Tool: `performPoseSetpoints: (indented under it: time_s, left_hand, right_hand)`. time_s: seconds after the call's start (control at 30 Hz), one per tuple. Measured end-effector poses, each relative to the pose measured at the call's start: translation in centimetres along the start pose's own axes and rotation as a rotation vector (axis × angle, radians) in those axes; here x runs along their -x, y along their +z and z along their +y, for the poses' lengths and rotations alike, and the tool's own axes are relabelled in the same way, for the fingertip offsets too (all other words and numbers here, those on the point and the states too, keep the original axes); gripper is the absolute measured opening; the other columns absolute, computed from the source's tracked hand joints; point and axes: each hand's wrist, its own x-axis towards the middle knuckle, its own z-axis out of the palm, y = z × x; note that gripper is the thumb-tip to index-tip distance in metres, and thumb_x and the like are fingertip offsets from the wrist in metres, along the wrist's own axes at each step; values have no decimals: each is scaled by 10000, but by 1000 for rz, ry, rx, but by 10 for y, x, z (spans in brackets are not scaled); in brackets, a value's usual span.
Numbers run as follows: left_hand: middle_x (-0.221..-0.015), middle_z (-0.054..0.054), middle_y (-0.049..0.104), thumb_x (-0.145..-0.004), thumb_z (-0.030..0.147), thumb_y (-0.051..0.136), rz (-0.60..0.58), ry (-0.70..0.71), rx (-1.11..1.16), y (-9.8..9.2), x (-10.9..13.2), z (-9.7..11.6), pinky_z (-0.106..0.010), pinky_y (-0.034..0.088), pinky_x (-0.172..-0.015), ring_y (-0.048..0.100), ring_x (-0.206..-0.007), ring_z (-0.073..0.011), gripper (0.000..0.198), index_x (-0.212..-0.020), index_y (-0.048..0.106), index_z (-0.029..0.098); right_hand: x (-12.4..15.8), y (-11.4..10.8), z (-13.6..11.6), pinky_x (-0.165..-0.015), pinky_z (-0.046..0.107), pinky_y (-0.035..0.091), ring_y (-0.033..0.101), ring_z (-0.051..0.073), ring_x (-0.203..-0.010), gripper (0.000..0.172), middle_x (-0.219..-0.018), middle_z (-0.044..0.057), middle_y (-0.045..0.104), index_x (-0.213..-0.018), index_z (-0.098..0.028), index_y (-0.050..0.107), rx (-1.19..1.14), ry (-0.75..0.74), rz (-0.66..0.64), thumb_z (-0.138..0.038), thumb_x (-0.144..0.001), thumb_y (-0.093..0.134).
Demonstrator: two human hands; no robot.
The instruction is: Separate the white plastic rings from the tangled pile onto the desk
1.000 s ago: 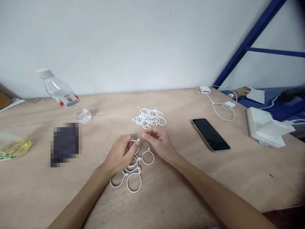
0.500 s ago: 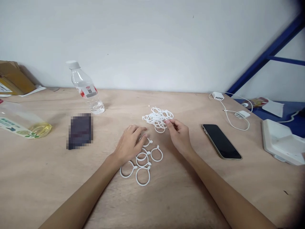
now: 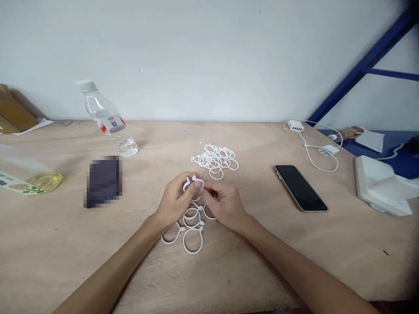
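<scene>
Between my two hands is a white plastic ring (image 3: 198,179) with a small tab, its ends apart at the top. My left hand (image 3: 176,196) pinches it from the left, thumb in front. From the right, my right hand (image 3: 224,203) grips its other side, and the fingers hide part of it. Below my hands lie several similar rings (image 3: 193,241), some overlapping, with their tabs toward the upper right. A tangled pile of white rings (image 3: 214,159) rests just beyond my hands.
At left stand a tilted-looking water bottle (image 3: 111,122), a bottle of yellow liquid (image 3: 42,181) and a blurred dark item (image 3: 104,181). To the right lie a phone (image 3: 300,188), a white charger with cable (image 3: 295,126) and a white stand (image 3: 381,187). A wall rises behind.
My right hand has come from the pile toward my left hand, bringing a ring. My left hand has closed on that ring. The view has shifted slightly right.
</scene>
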Motion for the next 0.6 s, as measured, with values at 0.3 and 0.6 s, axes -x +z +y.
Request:
performPoseSetpoints:
  time_s: [0.3,0.6]
  left_hand:
    - [-1005,-105,597,-864,667,307,-177,149,19,7,5,12,-334,481,-775,569,-859,-202,594,-1036,586,172]
    - [-685,16,449,-933,461,299,-108,-65,16,2,5,7,-270,419,-570,457,-627,-142,291,-811,396,215]
  right_hand:
    - [-1,7,-9,-477,213,358,460,99,-500,236,-513,-24,520,-542,-165,561,-389,359,37,-277,-749,542]
    - [2,3,-10,-454,212,300,397,77,-461,315,-457,-44,446,-509,-160,559,-251,244,-18,-301,-791,558]
